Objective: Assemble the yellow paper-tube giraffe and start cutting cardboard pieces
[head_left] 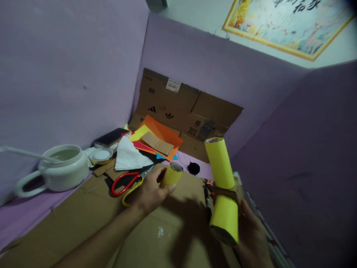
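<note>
My left hand [152,190] is closed around a short yellow paper-covered tube [170,179], its round end facing up. On the right, my right hand [255,232] grips a piece made of two yellow tubes: an upper tube [220,165] and a lower tube [226,217], with a brown cardboard strip [225,192] between them. The right fingers are partly hidden behind this piece. Both pieces appear raised over the cardboard work surface [145,238], where shadows fall. Beside my left hand lie scissors [124,186] with one red and one yellow handle.
A black marker [207,201] lies near the joined tubes. Coloured paper sheets [164,132], a cardboard piece [157,143], white tissue [131,154], a jar lid [100,154] and a phone [111,137] sit further back. At left stands a white handled pot [65,171]; a flattened box [178,108] leans against the wall.
</note>
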Action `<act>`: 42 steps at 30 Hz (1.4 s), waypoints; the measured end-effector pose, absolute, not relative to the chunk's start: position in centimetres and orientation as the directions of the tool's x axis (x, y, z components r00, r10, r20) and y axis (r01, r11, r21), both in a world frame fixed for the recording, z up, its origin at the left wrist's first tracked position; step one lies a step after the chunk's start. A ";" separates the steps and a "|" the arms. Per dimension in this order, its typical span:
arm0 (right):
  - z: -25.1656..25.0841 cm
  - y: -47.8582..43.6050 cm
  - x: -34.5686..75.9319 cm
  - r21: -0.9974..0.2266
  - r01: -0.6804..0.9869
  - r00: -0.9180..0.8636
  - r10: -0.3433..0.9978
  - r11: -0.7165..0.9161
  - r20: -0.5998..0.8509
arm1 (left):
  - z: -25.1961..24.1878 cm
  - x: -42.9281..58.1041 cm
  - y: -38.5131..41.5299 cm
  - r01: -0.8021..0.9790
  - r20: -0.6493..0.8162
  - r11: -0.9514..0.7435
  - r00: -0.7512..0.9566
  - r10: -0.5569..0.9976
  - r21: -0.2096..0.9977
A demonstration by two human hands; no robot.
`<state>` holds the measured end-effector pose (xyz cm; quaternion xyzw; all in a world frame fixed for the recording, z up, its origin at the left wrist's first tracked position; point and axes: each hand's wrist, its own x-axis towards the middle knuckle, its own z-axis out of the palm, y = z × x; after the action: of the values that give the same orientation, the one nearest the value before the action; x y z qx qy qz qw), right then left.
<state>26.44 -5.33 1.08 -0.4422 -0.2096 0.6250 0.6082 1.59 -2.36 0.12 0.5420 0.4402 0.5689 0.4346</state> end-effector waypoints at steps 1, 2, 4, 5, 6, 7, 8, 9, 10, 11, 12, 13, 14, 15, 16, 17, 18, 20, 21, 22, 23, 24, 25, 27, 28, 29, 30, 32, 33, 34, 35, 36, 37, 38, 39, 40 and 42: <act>1.3 -5.5 25.8 -0.744 -0.621 0.049 0.935 -0.246 -0.350 | 0.7 1.0 -2.2 -0.068 0.247 -0.251 -0.057 0.967 0.966; 1.4 -5.7 25.2 -0.692 -0.652 -0.026 0.921 -0.311 -0.389 | 1.2 0.3 -2.0 -0.119 0.254 -0.264 -0.091 0.963 0.957; 1.2 -6.3 24.2 -0.601 -0.664 -0.185 0.876 -0.446 -0.446 | 1.9 -1.1 -1.3 -0.222 0.261 -0.311 -0.230 0.938 0.924; 0.9 -6.7 23.8 -0.561 -0.642 -0.274 0.840 -0.523 -0.469 | 2.1 -1.9 -1.0 -0.261 0.261 -0.347 -0.314 0.913 0.901; 0.6 -6.9 23.6 -0.519 -0.605 -0.368 0.791 -0.603 -0.490 | 2.3 -2.6 -0.6 -0.286 0.260 -0.384 -0.388 0.884 0.878; 0.2 -7.1 23.5 -0.480 -0.555 -0.456 0.731 -0.680 -0.508 | 2.3 -3.1 -0.3 -0.299 0.256 -0.413 -0.446 0.858 0.860; -0.1 -7.2 23.5 -0.448 -0.501 -0.528 0.671 -0.741 -0.520 | 2.3 -3.6 0.1 -0.305 0.252 -0.434 -0.488 0.836 0.848; -0.3 -7.2 23.6 -0.429 -0.453 -0.576 0.624 -0.782 -0.529 | 2.2 -3.9 0.3 -0.309 0.243 -0.444 -0.517 0.821 0.841; -0.3 -7.1 23.8 -0.423 -0.421 -0.600 0.596 -0.802 -0.534 | 2.1 -4.1 0.5 -0.311 0.233 -0.441 -0.528 0.817 0.842; -0.3 -6.9 24.0 -0.428 -0.399 -0.606 0.583 -0.811 -0.540 | 1.9 -4.1 0.6 -0.313 0.224 -0.434 -0.530 0.818 0.845; -0.1 -6.6 24.3 -0.438 -0.385 -0.600 0.581 -0.812 -0.550 | 1.8 -4.0 0.6 -0.312 0.217 -0.425 -0.528 0.821 0.850; 0.2 -6.3 24.6 -0.450 -0.365 -0.589 0.577 -0.815 -0.566 | 1.6 -3.8 0.6 -0.310 0.213 -0.416 -0.522 0.826 0.855; 0.6 -6.0 24.8 -0.461 -0.343 -0.576 0.571 -0.819 -0.585 | 1.5 -3.7 0.6 -0.306 0.212 -0.408 -0.512 0.832 0.860; 1.0 -5.8 25.0 -0.473 -0.323 -0.558 0.569 -0.820 -0.604 | 1.5 -3.5 0.5 -0.302 0.214 -0.403 -0.504 0.837 0.864; 1.4 -5.5 25.0 -0.492 -0.307 -0.536 0.575 -0.815 -0.618 | 1.5 -3.4 0.5 -0.300 0.218 -0.404 -0.500 0.838 0.864; 1.9 -5.4 25.1 -0.516 -0.291 -0.510 0.587 -0.805 -0.629 | 1.5 -3.3 0.5 -0.303 0.222 -0.408 -0.498 0.838 0.861; 2.3 -5.3 25.0 -0.549 -0.292 -0.478 0.617 -0.783 -0.626 | 1.6 -3.3 0.4 -0.308 0.229 -0.417 -0.496 0.838 0.855; 2.9 -5.3 24.7 -0.636 -0.347 -0.393 0.722 -0.689 -0.569 | 1.8 -3.4 0.3 -0.317 0.246 -0.433 -0.489 0.837 0.844; 3.1 -5.2 24.6 -0.678 -0.388 -0.345 0.781 -0.624 -0.521 | 1.9 -3.4 0.2 -0.314 0.257 -0.436 -0.477 0.841 0.843; 3.2 -5.2 24.5 -0.716 -0.430 -0.294 0.835 -0.550 -0.465 | 2.0 -3.3 0.0 -0.307 0.269 -0.435 -0.458 0.847 0.846; 3.1 -5.1 24.5 -0.750 -0.467 -0.239 0.884 -0.468 -0.403 | 2.1 -3.1 -0.2 -0.295 0.282 -0.429 -0.432 0.857 0.854; 3.0 -4.9 24.6 -0.781 -0.493 -0.180 0.923 -0.383 -0.339 | 2.0 -2.7 -0.5 -0.281 0.291 -0.417 -0.396 0.871 0.864; 2.8 -4.8 24.7 -0.806 -0.507 -0.123 0.951 -0.305 -0.282 | 1.9 -2.3 -0.8 -0.264 0.297 -0.398 -0.352 0.888 0.878; 2.4 -4.5 25.2 -0.839 -0.525 0.013 0.985 -0.142 -0.175 | 1.4 -1.1 -1.5 -0.201 0.293 -0.343 -0.239 0.926 0.918; 2.1 -4.4 25.4 -0.844 -0.532 0.083 0.988 -0.065 -0.129 | 1.0 -0.5 -1.8 -0.154 0.277 -0.304 -0.174 0.945 0.940; 1.9 -4.5 25.7 -0.843 -0.538 0.149 0.984 -0.005 -0.102 | 0.6 0.2 -2.1 -0.096 0.255 -0.266 -0.118 0.960 0.959; 1.7 -4.5 25.9 -0.840 -0.542 0.206 0.974 0.036 -0.091 | 0.1 0.9 -2.4 -0.031 0.229 -0.232 -0.075 0.971 0.972; 1.3 -4.8 26.4 -0.835 -0.544 0.276 0.957 0.078 -0.090 | -0.7 2.1 -2.7 0.090 0.187 -0.185 -0.013 0.982 0.979; 1.1 -4.9 26.5 -0.835 -0.543 0.294 0.952 0.091 -0.087 | -1.1 2.6 -2.8 0.130 0.172 -0.172 0.013 0.985 0.976; 1.0 -5.1 26.7 -0.838 -0.535 0.311 0.947 0.106 -0.079 | -1.4 3.0 -2.9 0.159 0.161 -0.164 0.031 0.987 0.974; 0.8 -5.2 26.8 -0.845 -0.522 0.321 0.945 0.118 -0.066 | -1.7 3.3 -2.9 0.182 0.150 -0.156 0.046 0.988 0.971; 0.6 -5.4 26.9 -0.855 -0.503 0.323 0.945 0.128 -0.048 | -1.9 3.5 -2.8 0.204 0.139 -0.148 0.058 0.989 0.968; 0.4 -5.5 27.0 -0.868 -0.478 0.317 0.948 0.133 -0.029 | -2.1 3.7 -2.8 0.227 0.128 -0.138 0.057 0.990 0.964; 0.2 -5.6 27.1 -0.884 -0.448 0.297 0.955 0.132 -0.008 | -2.2 3.7 -2.7 0.254 0.119 -0.127 0.048 0.992 0.959; 0.1 -5.6 27.2 -0.900 -0.416 0.268 0.963 0.129 0.014 | -2.3 3.6 -2.6 0.282 0.115 -0.120 0.035 0.993 0.952; -0.1 -5.7 27.2 -0.914 -0.383 0.241 0.970 0.132 0.039 | -2.3 3.5 -2.5 0.303 0.113 -0.117 0.031 0.993 0.946; -0.4 -5.8 27.4 -0.940 -0.305 0.218 0.972 0.156 0.091 | -2.4 3.3 -2.4 0.315 0.115 -0.122 0.038 0.993 0.941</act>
<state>27.40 -5.78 -0.38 -0.4277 -0.3899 0.4887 0.6529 3.25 -2.36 -2.40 0.6077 0.5378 0.4377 0.3872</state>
